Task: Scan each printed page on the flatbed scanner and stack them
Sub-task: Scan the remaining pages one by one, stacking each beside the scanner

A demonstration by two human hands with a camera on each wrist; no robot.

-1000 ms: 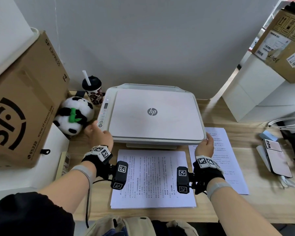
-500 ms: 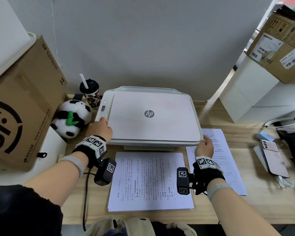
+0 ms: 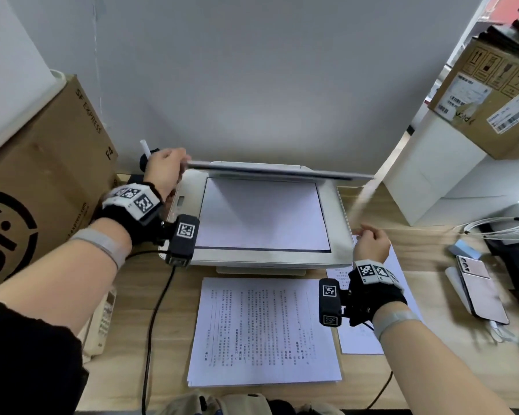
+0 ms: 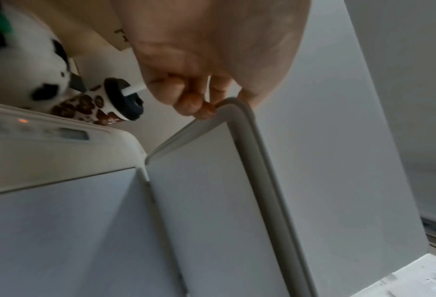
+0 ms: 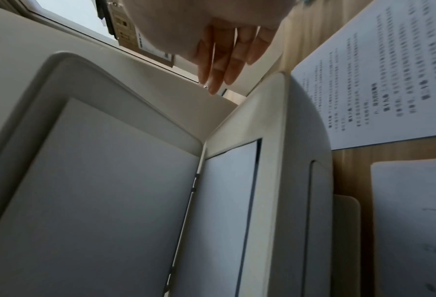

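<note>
The white flatbed scanner (image 3: 337, 223) stands at the back of the desk with its lid (image 3: 282, 172) raised. My left hand (image 3: 165, 169) pinches the lid's front left corner (image 4: 221, 108) with curled fingers. A white sheet (image 3: 261, 217) lies on the glass, blank side up. My right hand (image 3: 370, 244) hovers beside the scanner's right front corner, fingers (image 5: 221, 60) straight, holding nothing. A stack of printed pages (image 3: 264, 330) lies in front of the scanner. Another printed page (image 3: 358, 339) lies to its right, partly under my right wrist.
A large cardboard box (image 3: 42, 190) stands at the left, with a cup with a straw (image 3: 144, 152) and a panda toy (image 4: 28, 66) behind the scanner's left side. White and cardboard boxes (image 3: 492, 100) fill the right. A phone (image 3: 480, 290) and cables (image 3: 498, 229) lie at the right.
The lid was down with both hands at its front corners. My left hand has lifted it, showing the sheet on the glass. My right hand has come off the lid.
</note>
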